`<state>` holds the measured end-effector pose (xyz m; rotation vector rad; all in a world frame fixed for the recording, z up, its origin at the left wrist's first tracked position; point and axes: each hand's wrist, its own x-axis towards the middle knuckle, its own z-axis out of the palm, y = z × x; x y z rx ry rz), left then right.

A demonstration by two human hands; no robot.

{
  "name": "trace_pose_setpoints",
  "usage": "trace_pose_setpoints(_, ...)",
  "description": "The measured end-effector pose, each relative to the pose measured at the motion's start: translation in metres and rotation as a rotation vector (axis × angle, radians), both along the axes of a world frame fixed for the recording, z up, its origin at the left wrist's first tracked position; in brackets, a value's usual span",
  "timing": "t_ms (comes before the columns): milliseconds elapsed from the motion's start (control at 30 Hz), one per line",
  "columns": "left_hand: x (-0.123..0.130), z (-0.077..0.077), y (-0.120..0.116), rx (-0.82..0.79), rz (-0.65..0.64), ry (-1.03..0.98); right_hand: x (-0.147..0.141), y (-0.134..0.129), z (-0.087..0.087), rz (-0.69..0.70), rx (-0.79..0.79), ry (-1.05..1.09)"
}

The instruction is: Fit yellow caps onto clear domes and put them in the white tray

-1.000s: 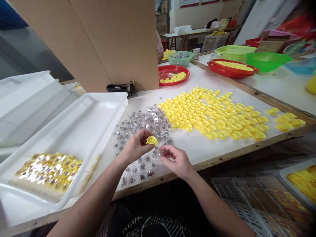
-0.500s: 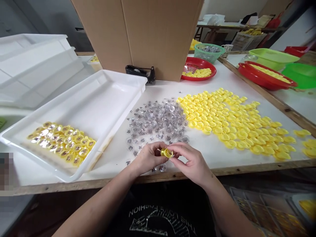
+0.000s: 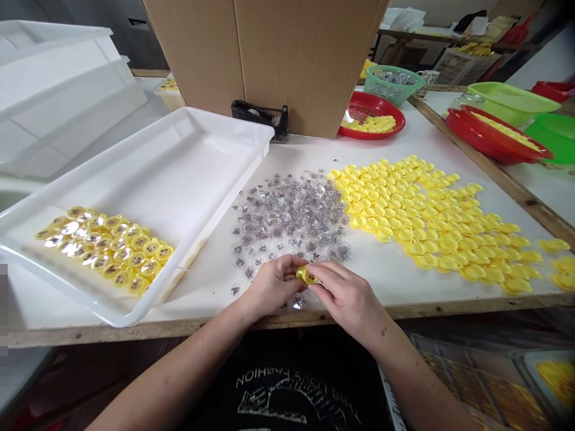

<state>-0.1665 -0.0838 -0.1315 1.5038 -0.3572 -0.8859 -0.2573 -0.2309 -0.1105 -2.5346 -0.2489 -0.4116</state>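
Between my two hands, over the near part of the table, is a small round yellow plastic piece [image 3: 306,276] with a dark printed picture inside it. My left hand [image 3: 276,281] pinches its left side between thumb and fingers. The fingers of my right hand [image 3: 344,293] close on its right edge. Just beyond my hands lies a heap of clear round discs [image 3: 291,209] with small printed figures. To its right spread many empty yellow round pieces [image 3: 417,221]. At left, a white tray [image 3: 197,143] holds rows of yellow pieces with pictures [image 3: 112,245].
A tall cardboard box [image 3: 269,60] stands at the back, with a black tape dispenser [image 3: 263,120] before it. Red plate [image 3: 390,114], green basket [image 3: 390,84] and another red basin [image 3: 485,140] lie back right. White trays [image 3: 58,102] are stacked at left. A wooden strip [image 3: 507,173] crosses the right side.
The yellow piece has turned so its picture faces up more, and my right fingers have closed in over its edge. The camera view has shifted slightly.
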Motion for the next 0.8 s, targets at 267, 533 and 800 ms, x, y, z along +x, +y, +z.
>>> trace_pose_setpoints(267,0.0023,0.0035,0.0058,0.125,-0.046,-0.219,-0.0017,0.0087,-0.0059,-0.042,-0.081,-0.04)
trace_pose_setpoints(533,0.0065,0.0014,0.0071,-0.078,0.015,0.049,0.0044,0.011,-0.0025,-0.071,0.104,-0.027)
trace_pose_setpoints(800,0.0051,0.0026,0.009,-0.168,0.002,-0.002,0.0068,0.0049,-0.0098,-0.213,0.66,0.261)
